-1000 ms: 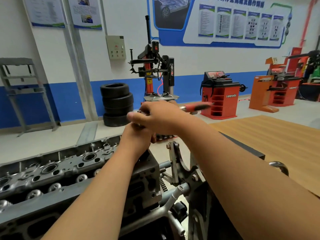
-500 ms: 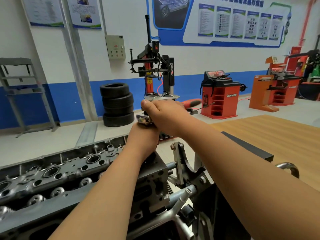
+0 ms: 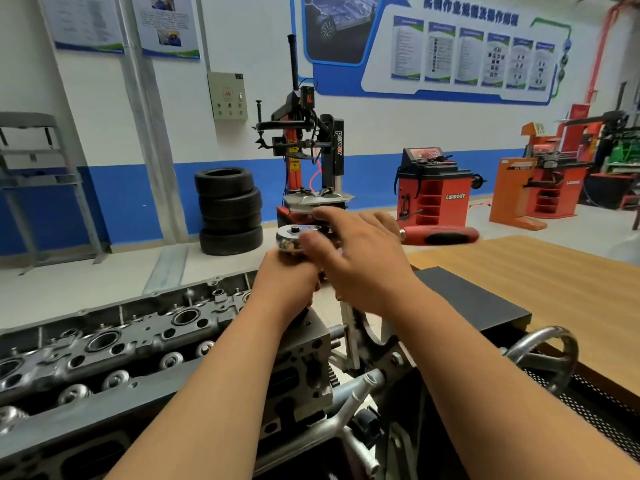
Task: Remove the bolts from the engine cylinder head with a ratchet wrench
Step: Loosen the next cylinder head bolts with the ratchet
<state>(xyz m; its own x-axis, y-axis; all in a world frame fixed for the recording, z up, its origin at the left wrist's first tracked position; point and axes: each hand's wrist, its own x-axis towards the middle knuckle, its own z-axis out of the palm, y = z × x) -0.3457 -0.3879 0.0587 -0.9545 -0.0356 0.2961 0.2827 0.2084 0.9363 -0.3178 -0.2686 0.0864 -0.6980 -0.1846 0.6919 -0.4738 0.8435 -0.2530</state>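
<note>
Right hand (image 3: pixel 360 259) has opened — fingers (image 3: pixel 329 215) spread over ratchet wrench (image 3: pixel 440 235) — left hand (image 3: pixel 287 280) grips it.

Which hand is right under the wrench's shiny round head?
The left hand, curled directly beneath the head of the ratchet wrench; the right hand lies across the shaft, nearer the red handle.

Down the near left, a grey cast-metal cylinder head (image 3: pixel 138 327), lying long and top face up, pitted with round bores and smaller holes, a row of shiny round caps along its near edge. Above its right end, a ratchet wrench (image 3: pixel 292 237), about level: round chrome head to the left, small knob on top, red-and-black handle (image 3: pixel 440 235) pointing right, blurred. Gripped from beneath the chrome head by the left hand (image 3: pixel 287 275); right hand (image 3: pixel 360 251) spread loosely over the shank.
</note>
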